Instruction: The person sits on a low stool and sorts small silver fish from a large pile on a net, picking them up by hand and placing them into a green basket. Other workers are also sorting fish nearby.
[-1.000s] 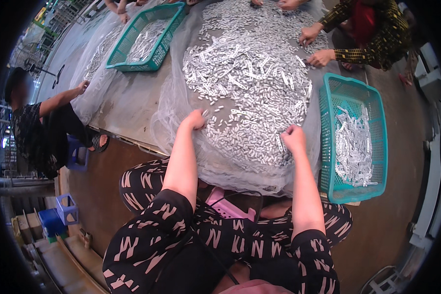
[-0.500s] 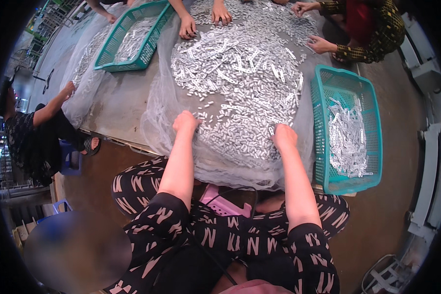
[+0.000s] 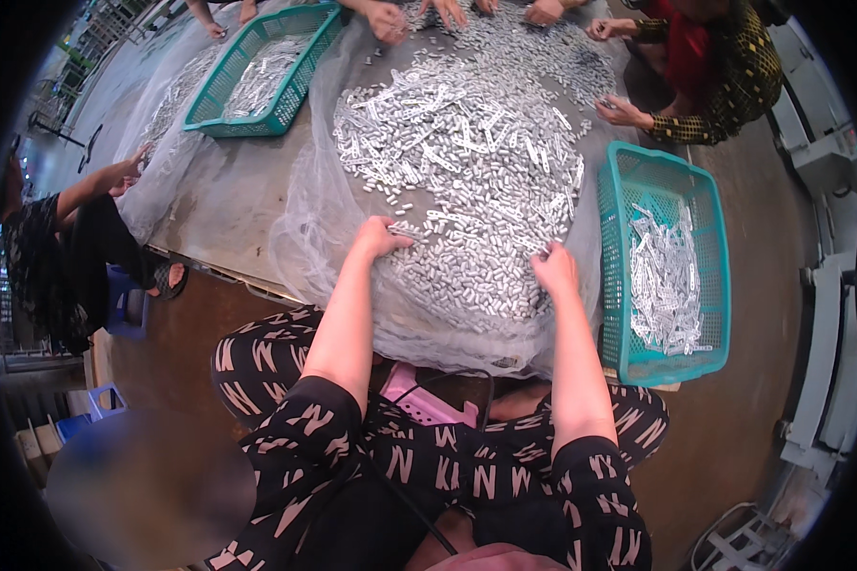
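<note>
Both hands sit on the near edge of the silver parts pile (image 3: 467, 171), left hand (image 3: 379, 236) flat-ish, right hand (image 3: 554, 268) fingers curled, can't tell if it's pinching anything, teal basket (image 3: 705, 352) just right.

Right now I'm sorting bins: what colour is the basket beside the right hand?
Teal basket, clearest in the head view.

Our low table and what sits on it

We see a low grey table (image 3: 229, 205) with thin see-through netting (image 3: 305, 228) spread on it. A big heap of small silver pieces (image 3: 467, 181) lies on the netting, right under our left hand (image 3: 381, 236) and right hand (image 3: 554, 269). One teal basket (image 3: 664, 271) sits just right of our right hand, another basket (image 3: 262, 71) far beyond our left.
</note>
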{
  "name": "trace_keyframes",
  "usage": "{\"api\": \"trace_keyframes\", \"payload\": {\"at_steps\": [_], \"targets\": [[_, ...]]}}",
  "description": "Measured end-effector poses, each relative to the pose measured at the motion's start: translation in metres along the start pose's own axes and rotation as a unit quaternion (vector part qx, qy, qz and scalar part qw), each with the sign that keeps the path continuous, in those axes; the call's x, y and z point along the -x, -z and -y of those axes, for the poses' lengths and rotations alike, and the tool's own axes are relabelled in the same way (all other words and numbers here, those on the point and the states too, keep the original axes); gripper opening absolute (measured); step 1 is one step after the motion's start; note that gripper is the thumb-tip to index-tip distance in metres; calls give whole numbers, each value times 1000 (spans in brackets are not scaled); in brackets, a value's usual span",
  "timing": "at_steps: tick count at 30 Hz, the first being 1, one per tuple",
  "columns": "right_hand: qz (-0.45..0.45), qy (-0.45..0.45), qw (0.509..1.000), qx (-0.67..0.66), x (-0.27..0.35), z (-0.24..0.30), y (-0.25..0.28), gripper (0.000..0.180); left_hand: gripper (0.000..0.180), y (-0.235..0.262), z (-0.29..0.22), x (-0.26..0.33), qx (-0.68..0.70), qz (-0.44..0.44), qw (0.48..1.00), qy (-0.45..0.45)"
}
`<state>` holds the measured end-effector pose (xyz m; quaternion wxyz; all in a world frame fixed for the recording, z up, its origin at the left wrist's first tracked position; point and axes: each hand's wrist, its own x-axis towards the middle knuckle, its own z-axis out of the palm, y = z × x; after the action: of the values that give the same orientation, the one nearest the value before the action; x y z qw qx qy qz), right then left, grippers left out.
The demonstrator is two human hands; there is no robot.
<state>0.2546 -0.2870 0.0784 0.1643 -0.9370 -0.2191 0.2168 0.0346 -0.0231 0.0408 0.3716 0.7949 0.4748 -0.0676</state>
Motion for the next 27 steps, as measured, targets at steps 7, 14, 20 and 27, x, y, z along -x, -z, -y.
{"api": "trace_keyframes", "payload": {"at_steps": [7, 14, 20, 27], "targets": [[-63, 89, 994, 2, -13, -11, -8, 27, 32, -11, -23, -17, 180, -5, 981, -71], [-48, 76, 995, 53, -7, -1, -7, 39, 27, -35, -66, -11, -216, -112, 956, -164], [-47, 25, 997, 56, -6, 5, -6, 34, 26, -42, -74, 3, -132, -90, 976, -148], [-16, -13, 1000, 2, 0, 8, 7, 40, 26, -13, -50, -21, 19, 118, 990, -79]]}}
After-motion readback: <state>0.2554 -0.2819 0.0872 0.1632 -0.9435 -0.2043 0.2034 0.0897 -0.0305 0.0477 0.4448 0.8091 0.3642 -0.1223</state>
